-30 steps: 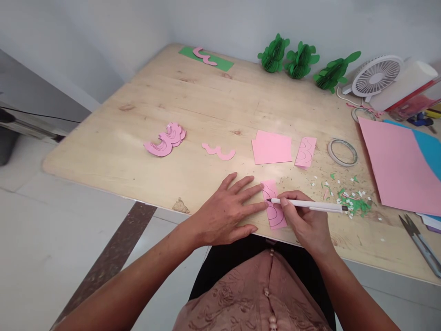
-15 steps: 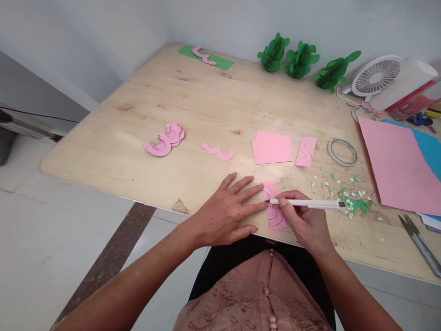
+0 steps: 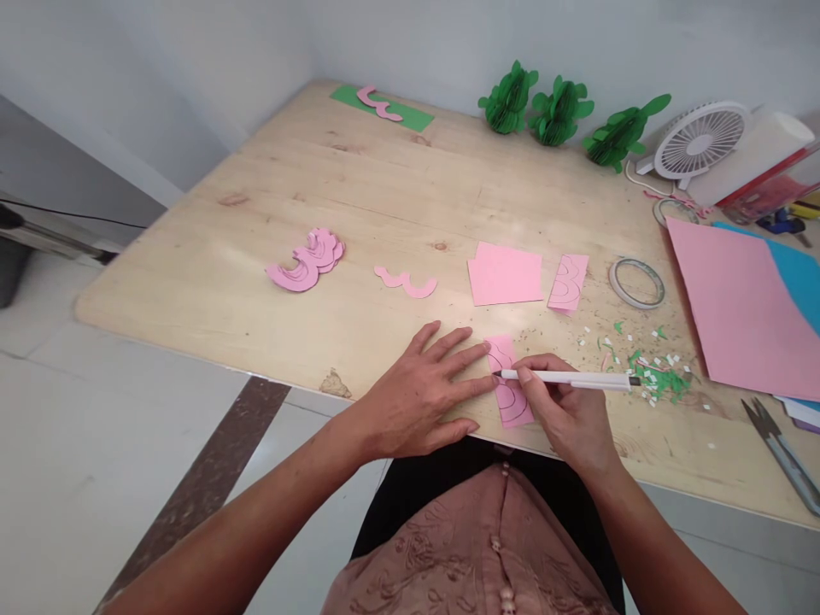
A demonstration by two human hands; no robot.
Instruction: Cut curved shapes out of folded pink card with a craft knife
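A light wooden surface (image 3: 384,188) is backed by a pale wall (image 3: 416,38). On its right side a large pink sheet (image 3: 736,299) is laid partly over a blue sheet (image 3: 800,295). Both hands are brought together near the front edge: the left hand (image 3: 423,397) is spread flat, palm down, its index and middle fingertips laid against the left edge of a pink paper slip (image 3: 511,401), while the right hand (image 3: 567,414) is closed round a white pen (image 3: 582,378) in a writing grip. At the back, a white fan (image 3: 701,143) is stood beside three green paper figures (image 3: 557,111). Thread snips (image 3: 781,457) are left at the far right, and blank pink cards (image 3: 506,273) are placed beyond the slip. Smaller again are a second marked slip (image 3: 569,282), a tape roll (image 3: 626,299) and scattered green and white scraps (image 3: 663,378). Curved lines are drawn on the slip, and the pen tip is held beside the left index fingertip; an outline is apparently being drawn. A firmly pinned slip and a steady stroke, clear of the fingertips, seem called for.
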